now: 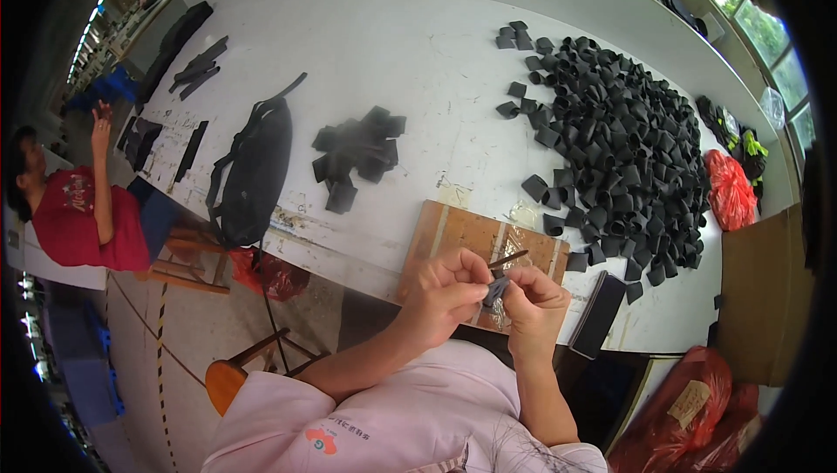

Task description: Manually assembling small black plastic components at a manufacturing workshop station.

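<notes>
Close in front of my body, my left hand [449, 288] and my right hand [534, 300] meet with fingertips pinched on a small dark grey fabric piece [495, 291]. Much of the piece is hidden by the fingers. A thin dark strip [509, 258] sticks out just above it; whether it joins the piece I cannot tell. Beneath and beyond my hands lies a brown wooden board [436, 238] at the table's near edge. A big pile of black fabric loops [623, 137] spreads over the right side of the table. A smaller heap of black fabric pieces [357, 152] lies left of the board.
Right of the board is a flat black rectangular case [598, 314]. A black bag [255, 175] rests on the table's left part. Red plastic bags [729, 190] stand at the right. A person in a red shirt [87, 216] sits at the far left; a wooden stool [228, 383] stands below.
</notes>
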Available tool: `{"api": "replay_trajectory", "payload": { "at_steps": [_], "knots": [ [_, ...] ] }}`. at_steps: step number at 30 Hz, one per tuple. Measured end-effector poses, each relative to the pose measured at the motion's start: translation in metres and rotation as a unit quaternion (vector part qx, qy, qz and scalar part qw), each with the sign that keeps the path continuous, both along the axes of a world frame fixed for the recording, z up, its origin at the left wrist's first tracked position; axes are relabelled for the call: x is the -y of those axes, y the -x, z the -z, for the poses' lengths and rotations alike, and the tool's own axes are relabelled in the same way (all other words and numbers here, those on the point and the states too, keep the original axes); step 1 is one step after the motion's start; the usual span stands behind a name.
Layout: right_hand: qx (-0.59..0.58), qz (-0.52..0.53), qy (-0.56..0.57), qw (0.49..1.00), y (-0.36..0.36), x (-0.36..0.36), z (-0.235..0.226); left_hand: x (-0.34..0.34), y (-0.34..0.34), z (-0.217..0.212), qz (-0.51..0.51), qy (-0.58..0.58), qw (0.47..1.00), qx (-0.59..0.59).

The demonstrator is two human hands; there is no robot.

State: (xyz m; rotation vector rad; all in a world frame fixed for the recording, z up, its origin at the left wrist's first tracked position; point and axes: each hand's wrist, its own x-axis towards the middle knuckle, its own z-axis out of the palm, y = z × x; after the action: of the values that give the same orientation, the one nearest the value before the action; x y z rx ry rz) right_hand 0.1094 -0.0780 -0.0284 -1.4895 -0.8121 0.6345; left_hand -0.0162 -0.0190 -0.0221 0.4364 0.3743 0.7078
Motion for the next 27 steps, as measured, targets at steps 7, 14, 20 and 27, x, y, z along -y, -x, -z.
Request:
{"api": "replay_trajectory", "payload": {
  "at_steps": [7,14,20,27],
  "knots": [
    [-0.599,-0.194,0.004,0.777,-0.012,0.006,0.0,0.011,-0.017,-0.004,-0.205,-0.293,0.892,-0.275],
    [-0.28,-0.203,0.03,0.938,-0.023,-0.009,-0.046,-0.013,-0.015,-0.023,-0.096,-0.053,0.991,-0.077],
    [-0.357,-0.277,0.061,0.89,-0.04,-0.031,-0.02,-0.028,-0.01,-0.007,0.093,0.171,0.973,0.123],
    [-0.049,-0.17,0.02,0.984,-0.033,-0.026,-0.028,-0.02,-0.021,-0.017,-0.137,-0.319,0.913,-0.212]
  ]
}}
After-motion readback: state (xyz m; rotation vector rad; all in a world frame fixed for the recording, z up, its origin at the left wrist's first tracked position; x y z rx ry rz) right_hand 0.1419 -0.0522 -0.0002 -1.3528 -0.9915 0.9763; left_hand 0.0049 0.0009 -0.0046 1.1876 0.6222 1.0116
